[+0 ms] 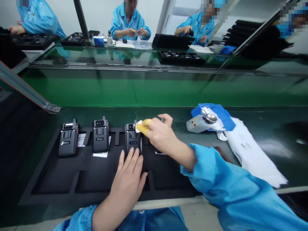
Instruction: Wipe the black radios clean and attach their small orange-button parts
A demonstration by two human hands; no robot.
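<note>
My left hand (128, 175) lies flat with fingers stretched out, its fingertips at the lower end of a black handheld radio (132, 141) marked "Riton". With yellow covers on its fingertips, my right hand (160, 133) pinches a small white wiping cloth (138, 126) against the radio's upper right corner. Two similar radios, one in the middle left (100, 136) and one at the far left (68, 138), rest in the black foam tray (96, 199), with printed paper slips beside or under them. Another device is mostly hidden behind my right hand and forearm.
Right of the tray stand a white bottle with a metal pump top (197, 124), a blue bin (225, 116) with white cloths, and a long white bag (255, 150). A green partition (120, 89) runs behind. Several co-workers in blue sit beyond it.
</note>
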